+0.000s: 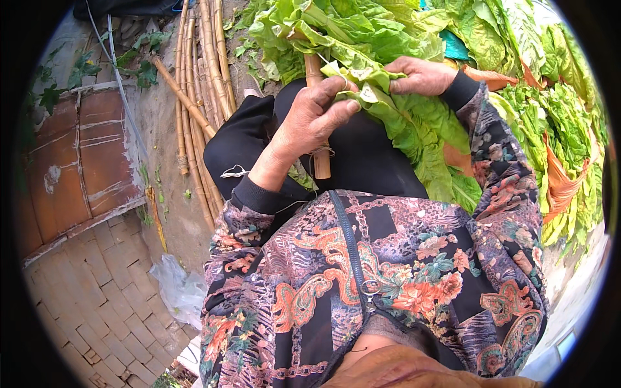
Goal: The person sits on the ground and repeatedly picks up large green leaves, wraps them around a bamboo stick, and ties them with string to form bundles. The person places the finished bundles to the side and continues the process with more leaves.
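Observation:
My left hand (314,119) is closed, thumb and fingers pinching the stem end of broad green tobacco leaves (372,97) just above my lap. My right hand (422,76) grips the same leaves from the other side, its fingertips partly hidden by them. Between my knees a bamboo pole (321,165) points toward me, its upper part running under the left hand and the leaves. String (321,150) is wound around the pole near its near end. More leaves (323,29) bunch over the pole's far part.
Several long bamboo poles (194,84) lie on the ground at left. Heaped leaves (550,123), with orange cloth (563,174) among them, fill the right side. A rusty metal panel (81,155), brick paving (97,291) and a clear plastic bag (178,291) are at left.

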